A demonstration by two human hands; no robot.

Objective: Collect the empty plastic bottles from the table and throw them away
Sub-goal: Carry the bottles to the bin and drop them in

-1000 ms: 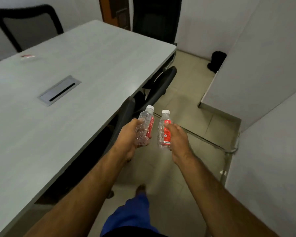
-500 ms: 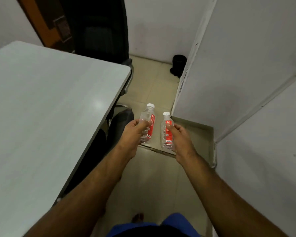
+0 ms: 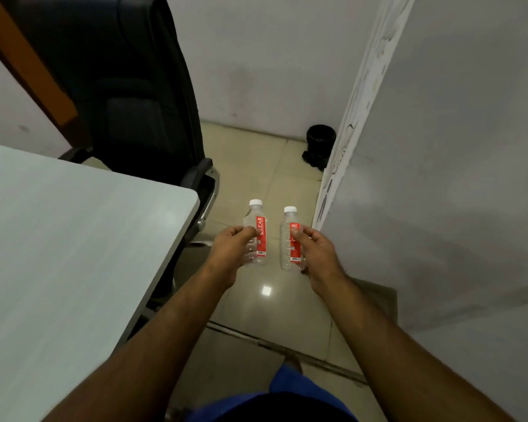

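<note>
I hold two small clear plastic bottles with white caps and red labels, both upright over the tiled floor. My left hand (image 3: 230, 251) grips the left bottle (image 3: 258, 236) around its lower body. My right hand (image 3: 314, 254) grips the right bottle (image 3: 290, 239) from its right side. The two bottles are side by side, a small gap apart. The grey table (image 3: 58, 254) lies to my left, off to the side of both hands. A small black bin (image 3: 319, 144) stands on the floor ahead, by the far wall and the partition edge.
A black office chair (image 3: 128, 95) stands at the table's far end, its armrest close to the left bottle. A white partition wall (image 3: 439, 178) runs along the right. Between table and partition is a narrow strip of beige tiled floor (image 3: 265, 300).
The view has advanced along the table toward its far end. The black chair and the black bin are now closer. Both hands keep hold of their bottles.
</note>
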